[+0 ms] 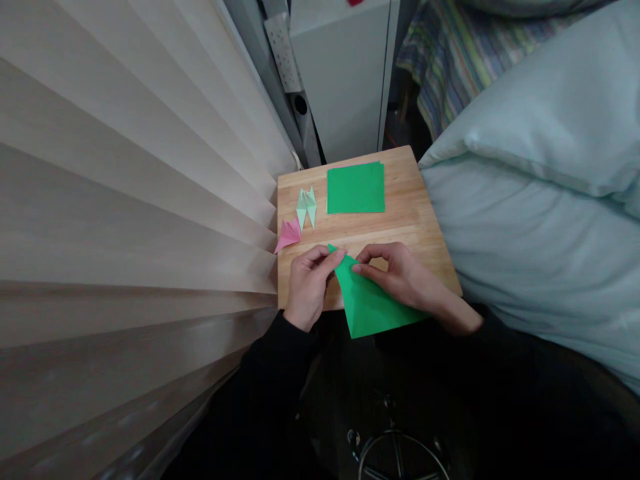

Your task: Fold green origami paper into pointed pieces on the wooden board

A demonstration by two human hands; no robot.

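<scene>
A folded green paper (370, 303) lies at the near edge of a small wooden table (405, 220), hanging over the edge toward me. My left hand (310, 283) pinches its upper tip between thumb and fingers. My right hand (405, 277) presses down on the paper's right side, fingers curled on the fold. Farther back lies a flat stack of green square sheets (356, 188). To its left rest a pale green folded figure (307, 205) and a pink folded figure (289, 233) at the table's left edge.
Pleated beige blinds (125, 220) fill the left side, touching the table. A pale blue pillow and bedding (540, 180) crowd the right. A grey cabinet (345, 73) and a power strip (284, 50) stand behind the table. A stool's metal ring (400, 453) shows below.
</scene>
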